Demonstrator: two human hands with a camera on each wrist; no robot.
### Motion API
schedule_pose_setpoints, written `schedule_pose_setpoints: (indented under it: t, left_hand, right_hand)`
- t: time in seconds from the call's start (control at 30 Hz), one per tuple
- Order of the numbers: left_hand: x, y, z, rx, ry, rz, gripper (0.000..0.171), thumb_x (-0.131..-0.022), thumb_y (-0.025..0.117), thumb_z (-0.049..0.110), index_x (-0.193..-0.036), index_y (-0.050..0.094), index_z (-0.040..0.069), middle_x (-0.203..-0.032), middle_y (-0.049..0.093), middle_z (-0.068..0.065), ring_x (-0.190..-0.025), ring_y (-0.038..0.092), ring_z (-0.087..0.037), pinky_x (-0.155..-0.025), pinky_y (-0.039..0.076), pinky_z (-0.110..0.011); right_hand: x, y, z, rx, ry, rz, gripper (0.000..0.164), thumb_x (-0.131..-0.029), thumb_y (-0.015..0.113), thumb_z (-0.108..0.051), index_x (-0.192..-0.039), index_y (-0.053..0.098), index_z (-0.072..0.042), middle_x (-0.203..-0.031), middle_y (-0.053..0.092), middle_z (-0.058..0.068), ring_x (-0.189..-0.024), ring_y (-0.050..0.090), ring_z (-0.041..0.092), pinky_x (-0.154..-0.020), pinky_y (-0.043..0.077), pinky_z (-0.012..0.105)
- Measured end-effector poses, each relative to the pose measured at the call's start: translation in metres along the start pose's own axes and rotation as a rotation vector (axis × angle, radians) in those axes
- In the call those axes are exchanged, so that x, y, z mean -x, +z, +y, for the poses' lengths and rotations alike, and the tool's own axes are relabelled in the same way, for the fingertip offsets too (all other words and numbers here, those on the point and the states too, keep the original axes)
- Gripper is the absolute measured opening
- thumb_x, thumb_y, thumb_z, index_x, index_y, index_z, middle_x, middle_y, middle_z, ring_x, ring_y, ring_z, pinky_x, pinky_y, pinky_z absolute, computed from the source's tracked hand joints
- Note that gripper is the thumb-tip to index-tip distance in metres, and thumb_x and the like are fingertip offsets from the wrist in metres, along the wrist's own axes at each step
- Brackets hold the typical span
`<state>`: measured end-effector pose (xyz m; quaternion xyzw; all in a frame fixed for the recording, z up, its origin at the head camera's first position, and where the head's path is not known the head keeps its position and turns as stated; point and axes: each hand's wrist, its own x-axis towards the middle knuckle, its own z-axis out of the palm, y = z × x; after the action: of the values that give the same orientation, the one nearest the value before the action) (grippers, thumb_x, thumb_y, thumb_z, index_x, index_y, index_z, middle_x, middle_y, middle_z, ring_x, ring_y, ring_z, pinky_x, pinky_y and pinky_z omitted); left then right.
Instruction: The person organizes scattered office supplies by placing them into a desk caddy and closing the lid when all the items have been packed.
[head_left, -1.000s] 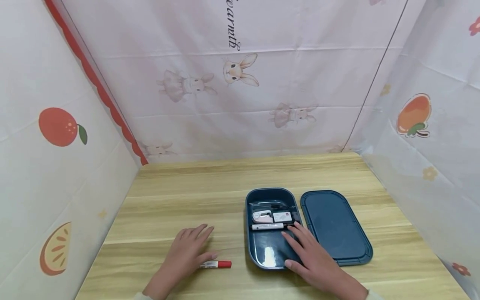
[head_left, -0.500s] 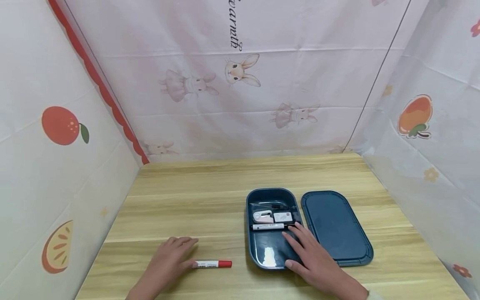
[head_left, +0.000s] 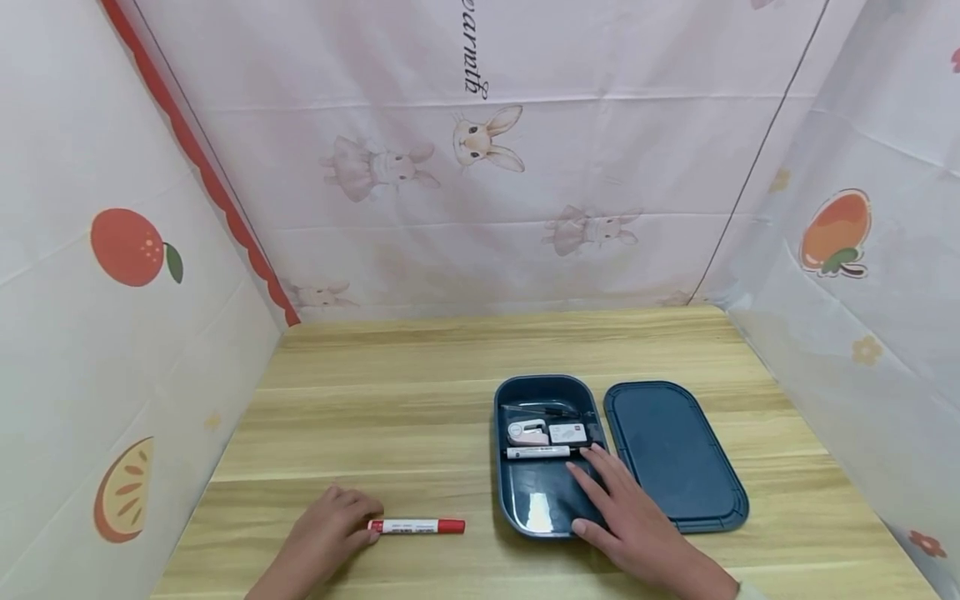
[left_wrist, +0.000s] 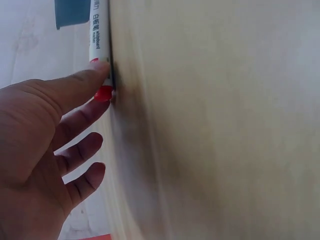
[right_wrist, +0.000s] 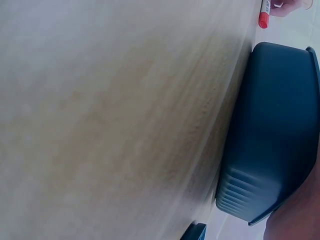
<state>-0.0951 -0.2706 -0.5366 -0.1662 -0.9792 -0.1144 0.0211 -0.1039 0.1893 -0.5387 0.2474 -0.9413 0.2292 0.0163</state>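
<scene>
A whiteboard marker point(head_left: 416, 526) with a red cap lies on the table, left of the blue box. My left hand point(head_left: 330, 529) pinches its left end between thumb and index finger; in the left wrist view the thumb point(left_wrist: 82, 82) presses that red-tipped end while the other fingers curve loosely below. The open blue box point(head_left: 525, 492) holds a white marker point(head_left: 537, 452) with a dark cap, a stapler point(head_left: 527, 432), a small white box point(head_left: 567, 433) and a dark pen point(head_left: 551, 412). Over the box's right rim lies my right hand point(head_left: 630, 521), fingers relaxed and extended inward.
The blue lid point(head_left: 675, 450) lies flat on the wooden table point(head_left: 390, 367), just right of the box and partly behind the right hand. Printed cloth walls point(head_left: 420, 267) stand at the back and both sides.
My left hand has drawn back leftward along the marker, from above its middle to its left end, uncovering more of it, and now pinches it. The right hand stays on the box.
</scene>
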Motion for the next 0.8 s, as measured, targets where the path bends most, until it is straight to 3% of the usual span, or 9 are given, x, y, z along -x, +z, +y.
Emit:
schedule_pose_setpoints:
  t: [0.2,0.5,0.8]
  left_hand:
    - [0.0025,0.0020,-0.0029,0.014,0.009,0.014,0.020,-0.080,0.082,0.031,-0.099,0.075,0.031,-0.105,0.072,0.014,-0.093,0.054,-0.004,-0.081,0.052,-0.031]
    - [0.0054,0.0028,-0.0047,0.068,0.001,0.022,0.017,-0.079,0.083,0.027,-0.093,0.075,0.030,-0.099,0.069,0.018,-0.087,0.047,0.001,-0.073,0.049,-0.024]
    - [0.0030,-0.0030,-0.0017,0.075,-0.057,0.027,0.021,-0.078,0.084,0.030,-0.094,0.073,0.039,-0.102,0.070,0.021,-0.088,0.049,0.005,-0.072,0.048,-0.023]
  right_hand:
    - [0.0002,-0.0016,-0.0006,-0.004,0.010,-0.013,0.067,-0.099,0.056,-0.053,-0.158,0.034,-0.029,-0.168,0.021,0.005,-0.154,0.019,0.029,-0.114,0.032,0.062]
    - [0.0005,0.0008,0.0024,0.019,-0.015,0.017,0.067,-0.099,0.057,-0.052,-0.157,0.036,-0.027,-0.167,0.024,0.006,-0.153,0.020,0.028,-0.113,0.034,0.060]
    - [-0.0002,0.0026,0.0035,0.058,-0.052,0.052,0.067,-0.099,0.056,-0.053,-0.158,0.034,-0.030,-0.166,0.026,0.008,-0.153,0.021,0.027,-0.112,0.036,0.059]
